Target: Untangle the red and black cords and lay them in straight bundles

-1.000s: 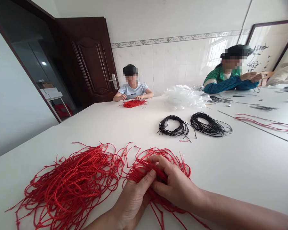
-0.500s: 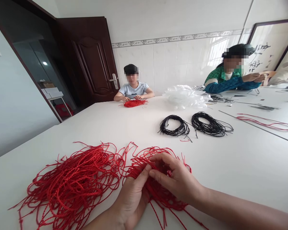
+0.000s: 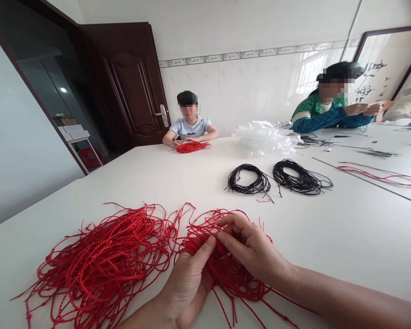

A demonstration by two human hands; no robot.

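A big loose heap of red braided cords (image 3: 102, 260) lies on the white table (image 3: 345, 237) at the near left. Beside it on the right sits a smaller bundle of red cords (image 3: 226, 269). My left hand (image 3: 188, 283) is closed on this bundle from below, thumb pressed on the strands. My right hand (image 3: 250, 249) rests on top of the bundle with its fingertips pinching strands near the left thumb. Loose cord ends trail toward me under both wrists.
Two coils of black cord (image 3: 249, 180) (image 3: 299, 179) lie mid-table, with a pile of clear plastic bags (image 3: 265, 137) behind. A person (image 3: 190, 124) sits at the far end with red cords (image 3: 192, 146); another person (image 3: 329, 107) sits at the right. A red cord (image 3: 380, 176) lies far right.
My right hand has slid slightly left and back over the small bundle, its fingers now pinching strands. My left thumb has shifted up along the cords. The bundle has spread a little.
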